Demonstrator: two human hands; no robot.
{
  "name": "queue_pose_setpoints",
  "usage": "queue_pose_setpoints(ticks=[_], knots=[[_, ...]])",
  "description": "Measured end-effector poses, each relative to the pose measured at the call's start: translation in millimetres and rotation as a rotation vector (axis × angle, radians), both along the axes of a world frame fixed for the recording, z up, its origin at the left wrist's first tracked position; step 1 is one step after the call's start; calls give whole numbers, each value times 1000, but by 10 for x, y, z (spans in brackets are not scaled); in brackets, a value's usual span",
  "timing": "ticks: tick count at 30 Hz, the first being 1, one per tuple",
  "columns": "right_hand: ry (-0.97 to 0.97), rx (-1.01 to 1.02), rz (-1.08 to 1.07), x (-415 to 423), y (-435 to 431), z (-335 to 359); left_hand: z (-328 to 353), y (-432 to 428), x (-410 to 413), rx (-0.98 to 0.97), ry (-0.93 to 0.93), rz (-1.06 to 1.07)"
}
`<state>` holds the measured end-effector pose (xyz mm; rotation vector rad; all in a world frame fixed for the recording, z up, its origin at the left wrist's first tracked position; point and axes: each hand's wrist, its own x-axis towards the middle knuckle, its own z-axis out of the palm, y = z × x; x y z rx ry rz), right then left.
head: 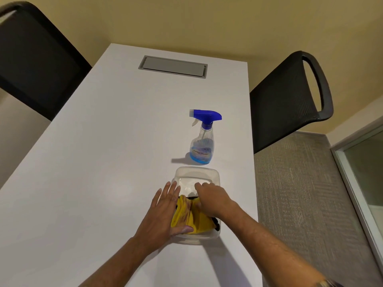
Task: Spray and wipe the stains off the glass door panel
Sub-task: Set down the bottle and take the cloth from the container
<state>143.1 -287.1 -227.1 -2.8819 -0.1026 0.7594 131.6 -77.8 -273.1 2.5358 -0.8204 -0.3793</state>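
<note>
Two hands at the clear tub, fetching the cloth.

Left hand, fingers spread flat, steadies the tub while right hand, fingers curled, digs into the yellow cloth. Spray bottle waits upright just beyond; glass panel far right.

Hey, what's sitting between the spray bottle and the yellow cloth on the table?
In the head view, only the empty far half of the clear plastic container lies between the spray bottle and the yellow cloth.
</note>
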Motion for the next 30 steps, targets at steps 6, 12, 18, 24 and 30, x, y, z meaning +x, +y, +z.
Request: queue_pose_setpoints(ticks=[6, 12, 18, 24, 30], knots=[[131, -55, 70, 14, 84, -102, 22, -7, -2, 102, -46, -20], [203, -53, 40, 62, 125, -190, 31, -15, 4, 162, -57, -28], [200, 12, -83, 49, 140, -263, 21, -21, 1, 180, -49, -21], [234, 52, -178, 49, 157, -282, 30, -34, 3, 195, -54, -21], [169, 110, -202, -12, 177, -207, 35, -33, 4, 245, -74, -36]])
